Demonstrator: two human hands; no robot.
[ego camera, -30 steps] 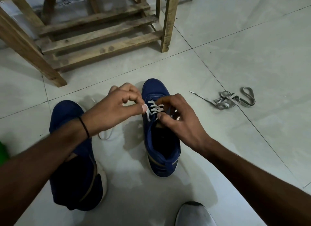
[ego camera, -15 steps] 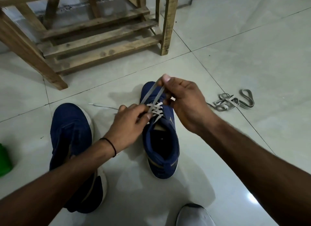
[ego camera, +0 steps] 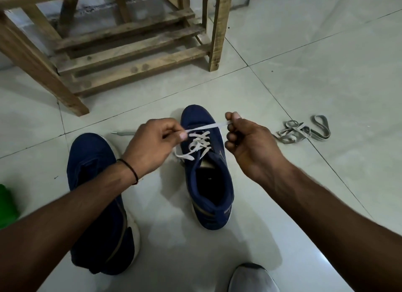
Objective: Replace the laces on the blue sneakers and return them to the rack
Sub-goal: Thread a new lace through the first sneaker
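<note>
**Head view.** A blue sneaker stands on the tiled floor, its toe pointing away from the person toward the wooden rack. The left hand and right hand flank its throat, each pinching the white lace — a taut span running crosswise to the shoe's long axis, above the eyelets already crossed. The left hand is nearer the lacing. The open eyelets lie toward the person, so the next threading probably works back along that axis. A second blue sneaker lies to the left, its lacing hidden by the forearm — grey laces lie to the right, well apart.
</note>
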